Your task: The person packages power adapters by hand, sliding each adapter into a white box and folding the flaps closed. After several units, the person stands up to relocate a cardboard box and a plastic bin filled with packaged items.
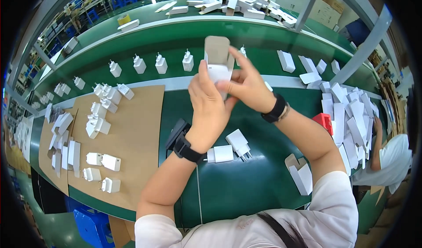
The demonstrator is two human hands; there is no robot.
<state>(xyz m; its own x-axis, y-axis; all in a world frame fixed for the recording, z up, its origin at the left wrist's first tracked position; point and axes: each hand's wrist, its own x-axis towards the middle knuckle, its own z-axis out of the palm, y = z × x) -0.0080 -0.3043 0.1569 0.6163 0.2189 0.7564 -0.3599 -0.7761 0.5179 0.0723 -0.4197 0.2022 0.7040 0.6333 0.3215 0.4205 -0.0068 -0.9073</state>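
Note:
In front of me, above the green table, my left hand [209,105] is wrapped round a small open carton [217,50], its flap raised and showing a grey-brown inside. A white charger [218,72] sits in the mouth of the carton. My right hand [251,84] grips from the other side, thumb against the charger and fingers by the carton's edge. Below my hands, two white plug chargers [238,143] lie on the table. An open white carton [300,175] lies near my right elbow.
Several chargers stand along the green conveyor [173,68]. More lie with cartons on a brown cardboard sheet [140,129] at left. Flat white cartons [347,116] are heaped at right by a red object [324,122]. Another person [389,160] is at far right. A metal post [365,46] rises there.

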